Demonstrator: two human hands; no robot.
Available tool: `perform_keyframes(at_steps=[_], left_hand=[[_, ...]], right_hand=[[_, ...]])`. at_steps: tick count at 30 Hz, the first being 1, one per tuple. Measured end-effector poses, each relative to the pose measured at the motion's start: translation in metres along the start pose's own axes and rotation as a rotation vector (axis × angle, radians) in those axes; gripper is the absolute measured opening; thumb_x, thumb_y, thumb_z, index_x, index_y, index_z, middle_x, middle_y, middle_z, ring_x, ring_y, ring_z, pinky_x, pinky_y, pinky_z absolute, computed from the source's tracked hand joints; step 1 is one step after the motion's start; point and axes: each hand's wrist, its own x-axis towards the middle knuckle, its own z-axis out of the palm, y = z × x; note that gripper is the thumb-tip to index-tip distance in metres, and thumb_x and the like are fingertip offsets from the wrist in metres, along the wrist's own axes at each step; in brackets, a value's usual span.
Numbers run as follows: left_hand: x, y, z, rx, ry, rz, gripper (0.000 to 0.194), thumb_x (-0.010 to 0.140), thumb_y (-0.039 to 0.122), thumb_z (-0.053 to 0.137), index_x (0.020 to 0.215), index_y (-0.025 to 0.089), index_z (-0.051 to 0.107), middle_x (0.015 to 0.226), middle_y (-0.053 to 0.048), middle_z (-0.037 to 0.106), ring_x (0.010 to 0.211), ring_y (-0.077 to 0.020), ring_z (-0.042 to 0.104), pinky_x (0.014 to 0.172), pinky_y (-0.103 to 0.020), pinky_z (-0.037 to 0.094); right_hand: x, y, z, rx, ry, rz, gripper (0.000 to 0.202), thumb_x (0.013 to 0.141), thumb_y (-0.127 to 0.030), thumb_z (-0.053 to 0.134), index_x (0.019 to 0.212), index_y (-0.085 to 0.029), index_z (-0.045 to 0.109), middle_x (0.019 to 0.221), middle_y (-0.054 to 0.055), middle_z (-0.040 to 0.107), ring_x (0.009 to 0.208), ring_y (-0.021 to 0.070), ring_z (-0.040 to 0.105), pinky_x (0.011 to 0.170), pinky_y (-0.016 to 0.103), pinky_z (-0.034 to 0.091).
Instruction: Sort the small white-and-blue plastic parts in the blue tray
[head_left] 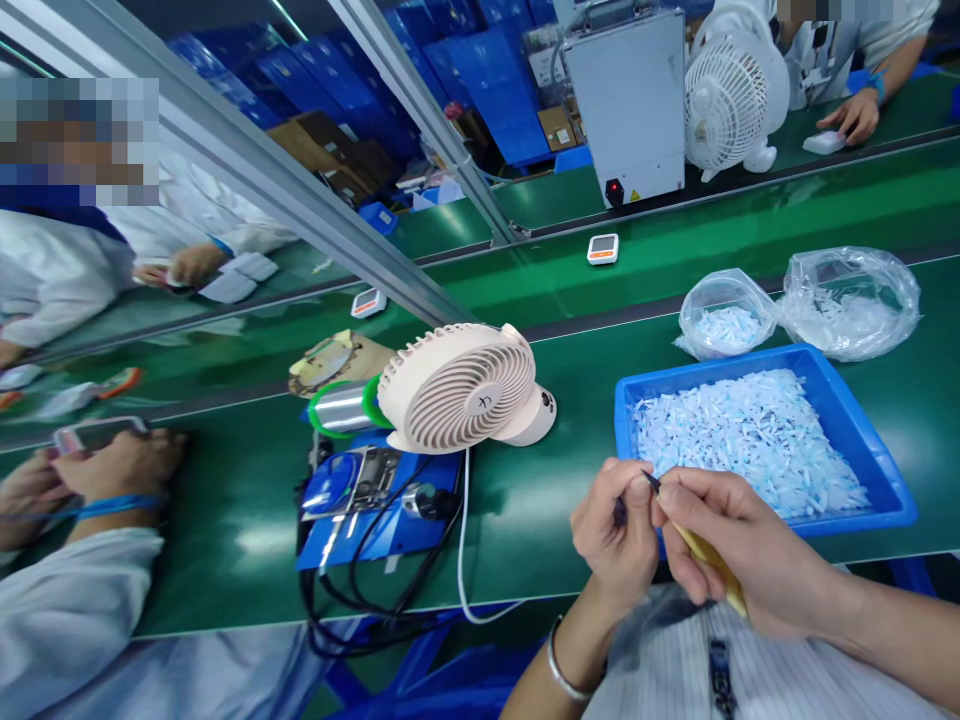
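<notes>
My right hand [739,545] is wrapped round a yellow-handled tool [709,560] with a dark pointed tip. Its tip points up and left, reaching the fingers of my left hand [619,525]. That left hand is closed in a pinch, and whatever lies between its fingertips is too small to make out. Both hands are close together over the near left edge of a blue tray [874,450]. Many small white and pale blue pieces [750,430] fill the tray.
Clear bags [727,315] of small pieces lie behind the tray. A pink fan [465,395] stands left, beside a blue device [375,500] with black cables. Farther left, a co-worker's hands [124,465] hold a small object. An orange-white device [603,249] lies on the green belt.
</notes>
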Motion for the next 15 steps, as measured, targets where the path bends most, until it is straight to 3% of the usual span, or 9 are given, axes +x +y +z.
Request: perform_keyframes(at_steps=[10,12,15], left_hand=[[0.002,-0.003,0.0,0.031,-0.008,0.112,0.016,0.076,0.006,0.049,0.084,0.017,0.057,0.062,0.003,0.053,0.05,-0.0061,0.043,0.046,-0.018,0.034],[0.002,-0.001,0.001,0.013,-0.015,0.044,0.013,0.076,0.008,0.049,0.081,0.017,0.058,0.06,0.003,0.052,0.051,-0.0062,0.043,0.047,-0.017,0.034],[0.004,0.004,0.003,-0.132,-0.05,-0.275,0.011,0.079,0.018,0.049,0.072,0.017,0.057,0.055,0.003,0.048,0.049,-0.0064,0.043,0.047,-0.017,0.035]], right_hand=[[-0.006,-0.01,-0.005,0.195,-0.064,0.145,0.027,0.081,-0.035,0.045,0.064,-0.015,0.048,0.034,-0.006,0.045,0.029,0.0011,0.028,0.035,0.015,0.021],[-0.005,-0.009,-0.007,0.2,-0.075,0.15,0.026,0.081,-0.035,0.043,0.065,-0.015,0.047,0.036,-0.006,0.044,0.03,0.0019,0.029,0.036,0.016,0.023],[-0.003,-0.003,-0.011,-0.012,0.025,-0.012,0.029,0.083,-0.039,0.039,0.065,-0.017,0.043,0.042,-0.005,0.045,0.035,0.0036,0.032,0.038,0.018,0.025]])
